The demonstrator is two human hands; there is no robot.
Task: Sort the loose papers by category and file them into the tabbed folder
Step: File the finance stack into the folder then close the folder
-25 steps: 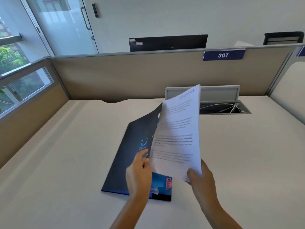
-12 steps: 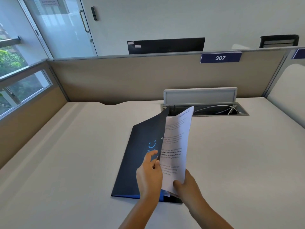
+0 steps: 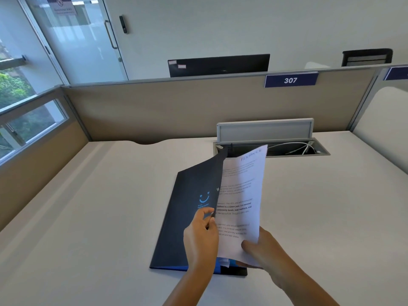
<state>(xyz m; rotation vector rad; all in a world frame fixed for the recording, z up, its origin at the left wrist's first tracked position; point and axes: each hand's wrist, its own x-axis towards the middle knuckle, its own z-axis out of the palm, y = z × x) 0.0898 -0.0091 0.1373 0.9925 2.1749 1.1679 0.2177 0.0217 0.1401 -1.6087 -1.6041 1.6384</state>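
A dark navy folder with a blue smiley on its cover lies on the desk, its front cover lifted at the right edge. My left hand pinches that cover's edge and holds it up. A white printed sheet headed with handwritten blue letters stands half inside the folder's opening. My right hand grips the sheet's lower right corner, thumb on the page. Blue inner pockets and small white tabs show at the folder's bottom edge; the rest of the inside is hidden.
An open cable tray with white cords and a raised grey lid sits just behind the folder. Beige partitions wall the desk at the back, left and right; a plate reading 307 hangs on the back one.
The sheet has come down from mid-air and moved left into the gap under the lifted cover. My right hand followed it down; my left hand keeps the cover raised.
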